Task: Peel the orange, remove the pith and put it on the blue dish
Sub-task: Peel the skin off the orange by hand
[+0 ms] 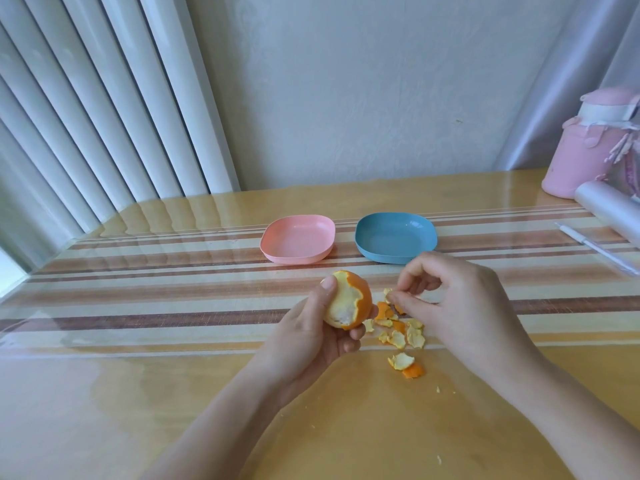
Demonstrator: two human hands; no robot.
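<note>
The long table point(173, 375), striped down its middle under a glossy clear cover, takes up most of what I can see from here. At its far right corner stands a pink bottle point(585, 147), well out of the way of the work. Two shallow dishes sit side by side at the back of the stripes: a pink dish point(298, 239) and, to its right, the blue dish point(396, 237). The blue one holds nothing yet and lies just beyond the hands, so I'd guess it was set there for a short reach once the fruit is clean.

The left hand point(322, 337) is curled round the orange point(349, 303), cradling it from below with the thumb pressed on top. It is held above the table, in front of the dishes. The bared, pith-covered side faces up toward the person, which looks to me like the way to keep the torn rind edge in sight. About half the rind is on.

The right hand point(460, 299) hovers just beside it, fingers bent and their tips drawn together at a pale scrap point(388, 293). Whether that bit is pinched or already let go, I cannot tell.

Below lie the peel scraps point(401, 332), heaped close so each torn piece drops only a little way.
</note>
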